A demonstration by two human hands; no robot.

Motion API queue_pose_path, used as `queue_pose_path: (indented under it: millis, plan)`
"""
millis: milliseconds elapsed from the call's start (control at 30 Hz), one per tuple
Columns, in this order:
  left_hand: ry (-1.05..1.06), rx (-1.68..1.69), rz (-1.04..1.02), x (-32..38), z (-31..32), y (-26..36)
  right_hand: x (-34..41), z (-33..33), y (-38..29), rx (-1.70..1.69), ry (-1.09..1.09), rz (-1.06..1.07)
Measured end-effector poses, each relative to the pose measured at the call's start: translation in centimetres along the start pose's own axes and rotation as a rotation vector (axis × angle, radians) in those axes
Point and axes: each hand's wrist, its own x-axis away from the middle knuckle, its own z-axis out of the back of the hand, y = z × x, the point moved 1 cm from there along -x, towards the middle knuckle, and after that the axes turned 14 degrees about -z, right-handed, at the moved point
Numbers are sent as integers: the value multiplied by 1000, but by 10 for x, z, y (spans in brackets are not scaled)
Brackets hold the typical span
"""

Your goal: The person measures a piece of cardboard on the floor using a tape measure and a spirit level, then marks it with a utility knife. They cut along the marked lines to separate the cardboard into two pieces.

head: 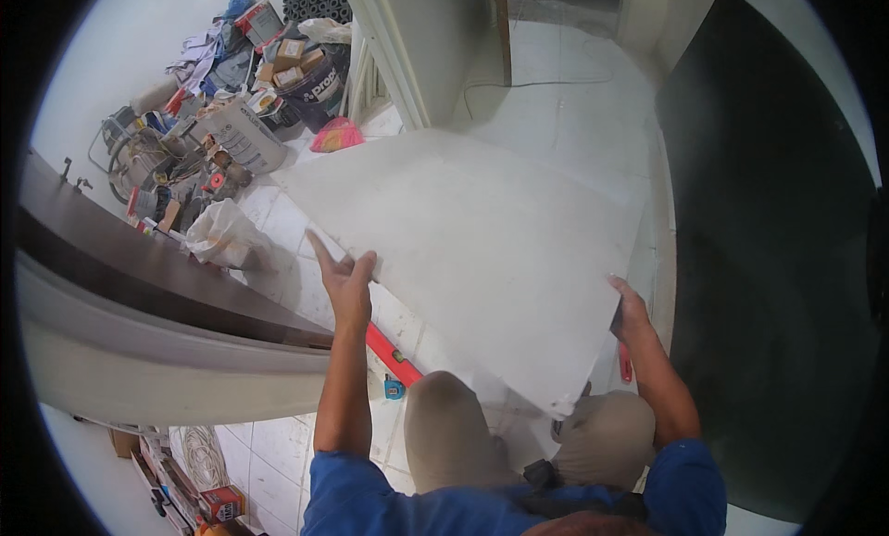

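A large white flat panel (479, 244), perhaps plasterboard, is tilted in front of my knees, with its near corner chipped. My left hand (351, 289) is at its left edge, thumb against the board and index finger stretched outward; the other fingers are partly hidden. On the opposite edge, my right hand (630, 312) grips the panel, its fingers partly hidden underneath. Below the left edge, a red spirit level (393, 355) lies on the floor tiles, partly behind my left arm and knee. Beside it sits a blue tape measure (394, 387). A red-handled tool (626, 364) shows near my right forearm.
Along the far-left wall are piled tools, a white bucket (244, 136), a dark bucket (311, 91) with small boxes, and a plastic bag (226, 234). A dark panel (764, 258) stands at right. A cable (535, 84) crosses the doorway floor. Coiled rope (203, 459) lies lower left.
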Motion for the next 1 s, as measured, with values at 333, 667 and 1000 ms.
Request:
queue_pose_path:
  millis: [333,667,1000]
  plan:
    - [-164,-17,-107,-42,-26,149,147,-35,-70,109,-16,288]
    - [106,-1000,-1147,-41,10,189,186,-167,-158,252,81,364]
    - [-180,-646,-860,-52,31,176,173,-202,-231,1119,364,1270]
